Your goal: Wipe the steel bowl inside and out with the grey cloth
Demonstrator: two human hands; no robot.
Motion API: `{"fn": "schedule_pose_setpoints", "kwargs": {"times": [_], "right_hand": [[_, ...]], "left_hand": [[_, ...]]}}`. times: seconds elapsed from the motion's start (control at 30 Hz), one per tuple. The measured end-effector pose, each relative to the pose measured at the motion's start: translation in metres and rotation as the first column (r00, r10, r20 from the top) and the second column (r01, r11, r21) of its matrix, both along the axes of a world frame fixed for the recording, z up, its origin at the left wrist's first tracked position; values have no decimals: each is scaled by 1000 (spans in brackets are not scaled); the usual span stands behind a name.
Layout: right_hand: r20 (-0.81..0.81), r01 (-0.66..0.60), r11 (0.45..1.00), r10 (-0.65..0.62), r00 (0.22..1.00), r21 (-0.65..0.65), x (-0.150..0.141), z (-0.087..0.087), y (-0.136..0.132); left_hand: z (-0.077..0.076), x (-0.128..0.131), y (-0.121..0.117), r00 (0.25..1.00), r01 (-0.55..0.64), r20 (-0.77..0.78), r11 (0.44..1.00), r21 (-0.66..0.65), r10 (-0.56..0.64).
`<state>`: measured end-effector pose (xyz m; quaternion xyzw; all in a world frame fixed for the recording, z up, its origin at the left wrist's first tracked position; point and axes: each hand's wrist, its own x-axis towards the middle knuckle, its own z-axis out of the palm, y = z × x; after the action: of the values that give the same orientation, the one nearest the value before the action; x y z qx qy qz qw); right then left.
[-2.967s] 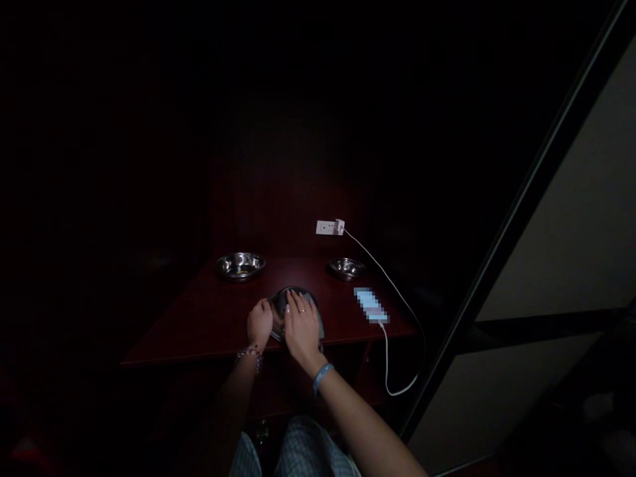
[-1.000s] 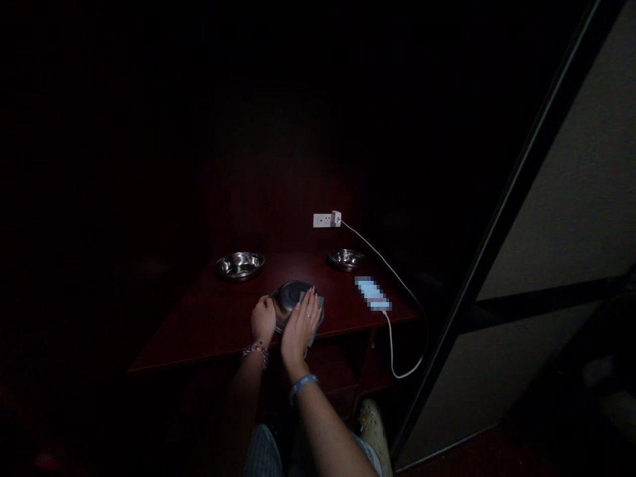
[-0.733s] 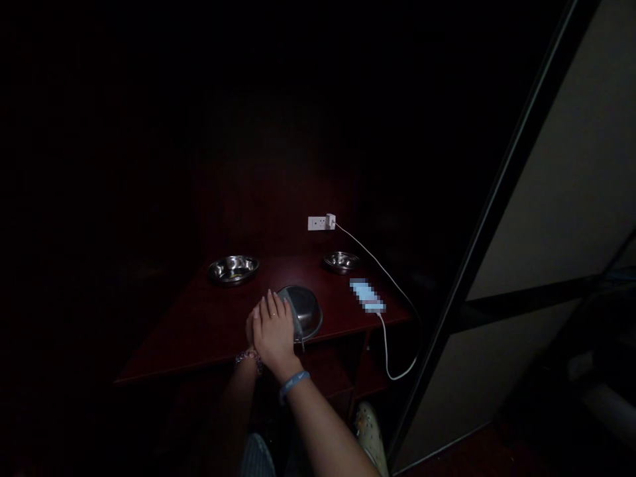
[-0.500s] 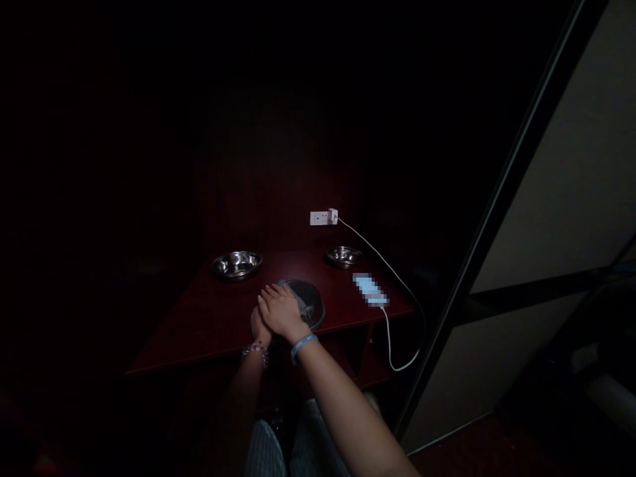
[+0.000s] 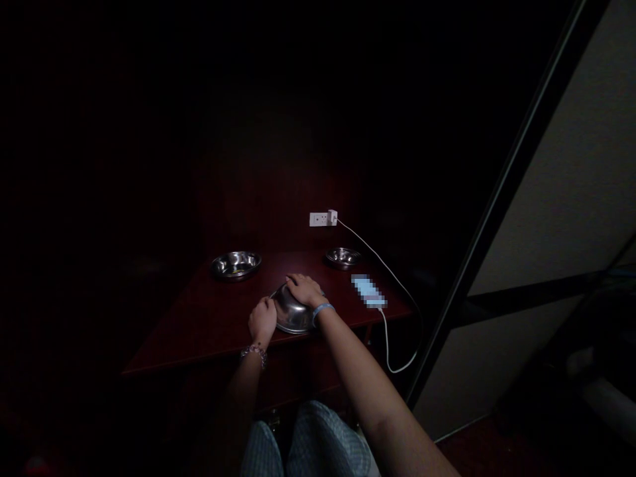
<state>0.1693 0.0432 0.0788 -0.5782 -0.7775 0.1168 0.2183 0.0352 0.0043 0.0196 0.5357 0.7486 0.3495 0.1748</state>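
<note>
A shiny steel bowl (image 5: 294, 314) is at the table's front edge, its rounded outer side facing up and towards me. My left hand (image 5: 262, 320) is closed on the bowl's left rim. Over the bowl's upper right part lies my right hand (image 5: 305, 290), fingers together and curved on the metal. The grey-blue cloth seen earlier does not show clearly now; the bowl or my right hand hides it.
The dark red table (image 5: 199, 331) also bears a steel bowl (image 5: 236, 266) at left and smaller stacked-looking steel bowls (image 5: 342, 258) at right. A blurred phone (image 5: 368, 291) charges by a white cable (image 5: 388, 344) from a wall socket (image 5: 318, 219). A panel (image 5: 536, 232) stands at right.
The bowl has turned from its inside showing to its outside showing. My hands, stacked together before, are now apart, the right one having moved right. The cloth has gone from view.
</note>
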Motion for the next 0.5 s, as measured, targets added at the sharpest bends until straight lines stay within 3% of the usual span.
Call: {"fn": "schedule_pose_setpoints", "kwargs": {"times": [0.13,0.27,0.37,0.5], "right_hand": [[-2,168,981,-169,986,-96,15,1,-5],[-52,269,959,-275,960,-87,22,-6,-22],[-119,295,955,-292,949,12,21,-18,-40],[-142,272,931,-243,959,244,13,-34,-64]], "left_hand": [[-2,-1,1,1000,-1,13,1000,13,1],[-4,-2,2,998,4,62,999,37,-6],[-6,-3,3,994,-8,110,997,74,0],[-7,-4,4,990,-12,143,993,116,-5]]}}
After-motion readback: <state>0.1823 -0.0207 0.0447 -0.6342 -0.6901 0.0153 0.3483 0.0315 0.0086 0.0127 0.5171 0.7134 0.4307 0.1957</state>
